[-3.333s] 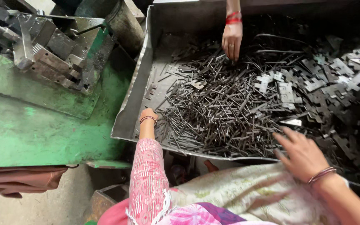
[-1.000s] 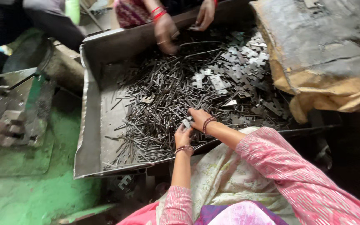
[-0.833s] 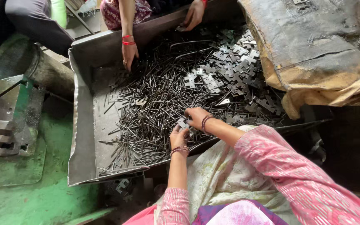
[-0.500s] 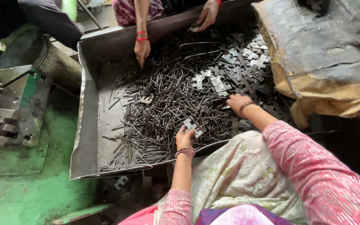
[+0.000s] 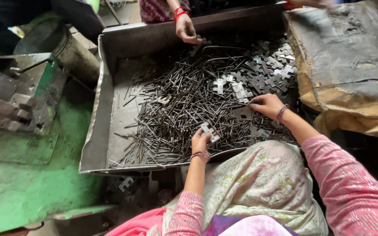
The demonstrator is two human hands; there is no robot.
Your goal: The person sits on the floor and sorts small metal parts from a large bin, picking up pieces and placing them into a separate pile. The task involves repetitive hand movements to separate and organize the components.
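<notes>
A large grey metal tray (image 5: 97,131) holds a heap of dark thin metal rods (image 5: 176,109) and, at its far right, several flat stamped metal plates (image 5: 267,74). My left hand (image 5: 200,142) sits at the tray's near edge, closed on a small light metal plate (image 5: 208,130). My right hand (image 5: 265,105) reaches further in on the right, fingers pinching at a flat dark plate in the heap. Both arms wear pink sleeves and bangles.
Another person's hand (image 5: 187,30) with red bangles picks at rods by the tray's far wall. A green metal machine (image 5: 22,96) stands to the left. A dirty sack-covered block (image 5: 351,74) lies to the right. A pale cloth (image 5: 263,183) covers my lap.
My right hand has left my left hand and reached right and further into the plates. My left hand keeps the small plate. The other person's hand moved along the far wall.
</notes>
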